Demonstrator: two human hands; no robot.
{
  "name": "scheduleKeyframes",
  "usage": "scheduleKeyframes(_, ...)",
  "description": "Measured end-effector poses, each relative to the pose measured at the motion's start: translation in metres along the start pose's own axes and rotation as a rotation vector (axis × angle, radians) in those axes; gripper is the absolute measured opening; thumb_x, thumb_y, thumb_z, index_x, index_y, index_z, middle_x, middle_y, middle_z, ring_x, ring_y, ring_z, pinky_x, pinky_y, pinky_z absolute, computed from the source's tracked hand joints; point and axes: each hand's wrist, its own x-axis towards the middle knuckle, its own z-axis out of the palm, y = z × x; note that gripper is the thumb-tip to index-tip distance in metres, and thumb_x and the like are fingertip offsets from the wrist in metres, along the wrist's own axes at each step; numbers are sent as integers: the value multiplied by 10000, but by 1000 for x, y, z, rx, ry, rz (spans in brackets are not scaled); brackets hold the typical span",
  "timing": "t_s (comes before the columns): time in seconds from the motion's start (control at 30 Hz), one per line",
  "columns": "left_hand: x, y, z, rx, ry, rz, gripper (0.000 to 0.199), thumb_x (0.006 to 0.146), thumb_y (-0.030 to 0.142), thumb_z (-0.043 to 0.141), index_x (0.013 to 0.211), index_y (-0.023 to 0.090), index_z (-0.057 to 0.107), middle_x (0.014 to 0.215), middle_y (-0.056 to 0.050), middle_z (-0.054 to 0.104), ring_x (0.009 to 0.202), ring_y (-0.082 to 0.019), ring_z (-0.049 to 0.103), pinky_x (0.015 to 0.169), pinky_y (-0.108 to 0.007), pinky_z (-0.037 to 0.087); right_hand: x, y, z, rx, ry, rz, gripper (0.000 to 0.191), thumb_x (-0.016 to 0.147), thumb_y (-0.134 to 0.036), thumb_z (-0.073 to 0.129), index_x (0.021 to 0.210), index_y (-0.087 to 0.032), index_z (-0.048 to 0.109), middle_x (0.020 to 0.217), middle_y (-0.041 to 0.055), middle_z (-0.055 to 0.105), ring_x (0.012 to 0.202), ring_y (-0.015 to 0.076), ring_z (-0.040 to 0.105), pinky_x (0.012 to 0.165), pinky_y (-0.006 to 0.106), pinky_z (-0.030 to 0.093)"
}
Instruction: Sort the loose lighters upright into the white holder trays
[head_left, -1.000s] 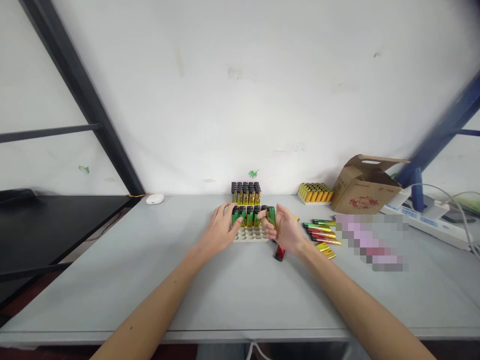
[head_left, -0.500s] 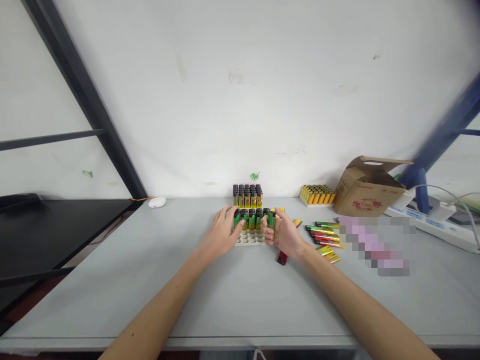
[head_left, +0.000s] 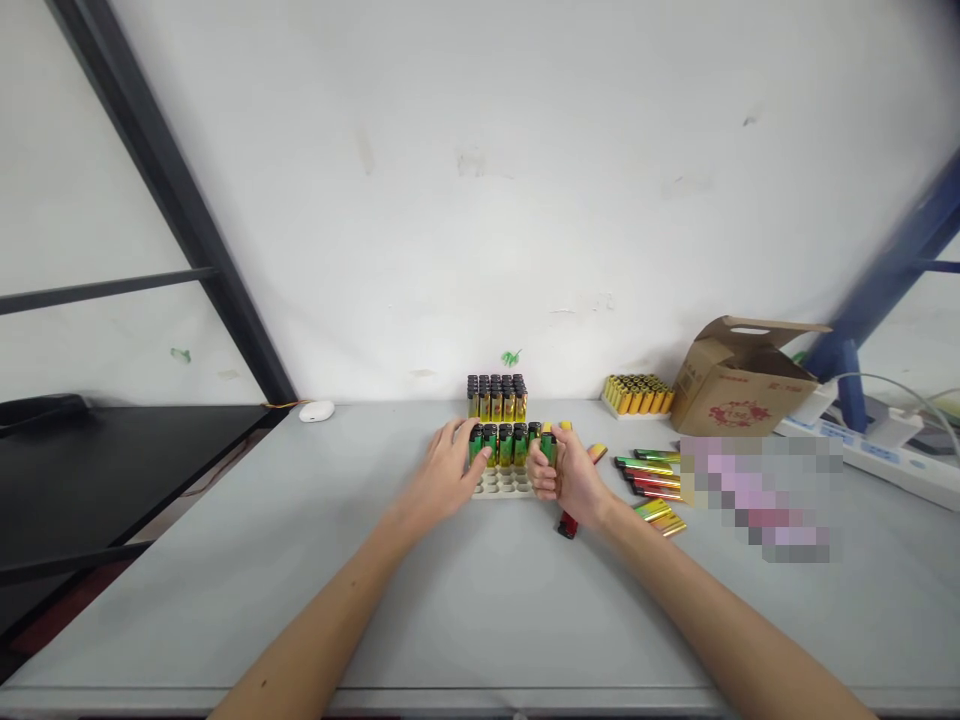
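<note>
1. The grey table (head_left: 465,620) is the broadest thing under my arms, and all the lighters I handle are on it.
2. The cardboard box (head_left: 739,400) stands open toward the back right, well apart from my hands.
3. In front of me lies a white tray (head_left: 495,495) with bare sockets along its near side. Green lighters (head_left: 506,448) stand upright in it, dark tops up, and a block of gold lighters (head_left: 497,398) stands behind them by the wall.
4. The green lighter (head_left: 549,447) I have picked up is just beside the tray's right end, roughly upright in my right hand (head_left: 574,480). I judge it light, stiff and rather slick; its long body, below the dark top, is the place to grip. A hard squeeze shouldn't dent it, though a loose one might let it slide.
5. My right fingers are curled in around that body, thumb up near the top, with little gap left.
6. My left hand (head_left: 442,470) is half spread at the tray's left end, thumb in front of the leftmost lighters. From this angle I can't tell whether those fingers grip one or merely rest there.
</note>
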Motion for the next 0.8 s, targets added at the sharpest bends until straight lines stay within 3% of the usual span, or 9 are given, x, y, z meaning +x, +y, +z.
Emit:
scheduleKeyframes(0.2,1,-2,0,9,-24,-17,469,983,449,336,1398,231,360,1388,-124,440,1317,-281,390,1077,-467,350,0,3,2,-40,-9,2,454,852,-600,407,633,-203,422,543,-71,237,461,86,190,441,212,181)
scheduleKeyframes(0.37,1,-2,0,-3,-11,-5,446,985,431,343,1386,238,372,1370,-114,455,1301,-271,403,1066,-455,361,-7,-10,5,-48,-58,-92,390,839,-578,457,797,-202,554,651,-13,417,563,130,392,528,253,347)
scheduleKeyframes(0.47,1,-1,-1,-8,-6,0,433,987,431,335,1378,251,377,1353,-104,467,1288,-268,413,1052,-446,376,-11,-21,3,-107,26,-219,281,803,-488,601,867,-215,582,750,2,496,678,148,483,644,276,421)
scheduleKeyframes(0.63,0,-1,-1,-17,3,2,427,984,438,338,1372,264,378,1341,-99,473,1279,-271,424,1046,-445,383,-9,-31,-16,-523,258,-455,314,753,-476,710,900,-223,596,866,27,606,875,196,567,832,332,435)
scheduleKeyframes(0.8,0,0,-2,-23,11,8,404,982,437,345,1341,263,405,1315,-100,486,1256,-272,442,1027,-451,398,-4,-26,-31,-934,331,-550,278,755,-441,701,908,-217,640,903,33,640,763,185,571,757,347,451)
